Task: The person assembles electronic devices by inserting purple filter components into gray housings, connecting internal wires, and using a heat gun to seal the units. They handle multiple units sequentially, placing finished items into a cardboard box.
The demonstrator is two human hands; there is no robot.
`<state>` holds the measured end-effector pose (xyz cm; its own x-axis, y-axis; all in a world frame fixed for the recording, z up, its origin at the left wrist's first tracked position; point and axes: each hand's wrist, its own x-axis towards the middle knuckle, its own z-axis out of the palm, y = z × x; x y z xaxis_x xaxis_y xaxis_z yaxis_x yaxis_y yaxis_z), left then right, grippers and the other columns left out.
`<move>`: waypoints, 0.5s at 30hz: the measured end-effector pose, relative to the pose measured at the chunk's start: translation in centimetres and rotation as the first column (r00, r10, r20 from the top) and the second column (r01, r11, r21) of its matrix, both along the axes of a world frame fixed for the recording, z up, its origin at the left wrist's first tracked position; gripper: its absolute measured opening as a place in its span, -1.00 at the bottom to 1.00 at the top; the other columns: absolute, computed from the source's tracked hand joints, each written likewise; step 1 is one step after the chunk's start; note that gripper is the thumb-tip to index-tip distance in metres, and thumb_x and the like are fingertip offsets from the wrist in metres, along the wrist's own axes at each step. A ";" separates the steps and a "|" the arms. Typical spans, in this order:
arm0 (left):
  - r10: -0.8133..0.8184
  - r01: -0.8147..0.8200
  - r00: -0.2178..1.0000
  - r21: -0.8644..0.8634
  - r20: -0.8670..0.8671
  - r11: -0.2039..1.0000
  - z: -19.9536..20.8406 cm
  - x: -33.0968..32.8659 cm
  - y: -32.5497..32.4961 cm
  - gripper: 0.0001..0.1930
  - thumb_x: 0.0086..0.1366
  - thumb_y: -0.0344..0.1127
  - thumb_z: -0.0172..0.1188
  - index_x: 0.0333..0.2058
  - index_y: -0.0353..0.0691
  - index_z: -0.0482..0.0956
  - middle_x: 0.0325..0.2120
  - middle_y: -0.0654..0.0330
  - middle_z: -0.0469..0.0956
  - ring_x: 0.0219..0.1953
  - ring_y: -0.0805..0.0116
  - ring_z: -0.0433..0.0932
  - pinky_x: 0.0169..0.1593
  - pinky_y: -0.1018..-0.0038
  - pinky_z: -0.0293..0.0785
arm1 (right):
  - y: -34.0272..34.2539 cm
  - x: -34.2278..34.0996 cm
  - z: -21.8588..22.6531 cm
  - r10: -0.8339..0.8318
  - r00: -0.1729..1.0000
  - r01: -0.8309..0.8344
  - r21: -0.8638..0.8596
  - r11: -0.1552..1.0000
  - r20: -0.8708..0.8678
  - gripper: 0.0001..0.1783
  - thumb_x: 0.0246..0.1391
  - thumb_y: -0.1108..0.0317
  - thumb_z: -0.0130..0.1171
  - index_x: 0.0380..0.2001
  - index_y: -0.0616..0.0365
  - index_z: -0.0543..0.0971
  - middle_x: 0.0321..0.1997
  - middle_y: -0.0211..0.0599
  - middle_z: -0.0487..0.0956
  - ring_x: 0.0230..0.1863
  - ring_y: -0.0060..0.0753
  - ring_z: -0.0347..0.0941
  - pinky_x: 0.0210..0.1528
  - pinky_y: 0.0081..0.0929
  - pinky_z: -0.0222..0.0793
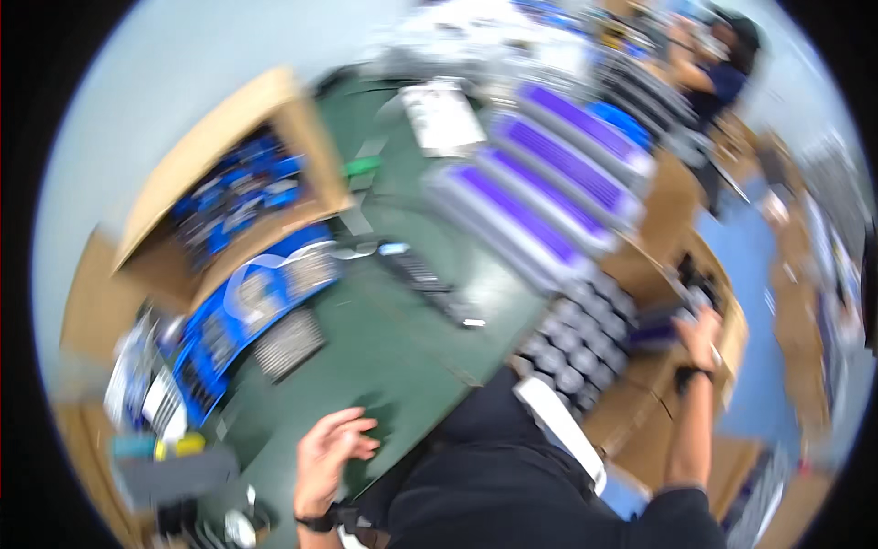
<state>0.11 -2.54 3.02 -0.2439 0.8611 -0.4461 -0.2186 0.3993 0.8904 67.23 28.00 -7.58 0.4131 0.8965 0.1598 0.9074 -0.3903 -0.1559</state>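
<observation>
Though apart; hands (337,448) (701,334) near carton (645,398), table-edge (430,419)

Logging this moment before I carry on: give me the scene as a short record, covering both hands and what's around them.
Left hand: over the green table, fingers loosely curled, nothing visible in it
Right hand: in the open cardboard box, by dark items; grip too blurred to tell
Mid-table: elongated dark handheld device
Beyond, to the right: row of long purple-and-grey packs
Left of the right hand: rows of round grey-topped pieces
Table's left: blue bins; cardboard carton holding blue-and-dark pieces
Upper right: another person
</observation>
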 end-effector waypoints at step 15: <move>0.553 -0.314 -0.670 0.864 -0.496 0.394 14.5 -10.9 -9.5 -0.34 0.31 -0.31 0.52 0.32 -0.29 0.46 0.30 0.04 0.43 0.24 0.17 0.47 0.25 0.31 0.41 | -4.9 -36.6 23.6 0.864 0.325 -0.852 0.276 0.444 -0.385 -0.39 0.00 0.45 0.46 0.18 0.28 0.59 0.35 -0.01 0.54 0.31 -0.03 0.51 0.22 -0.15 0.48</move>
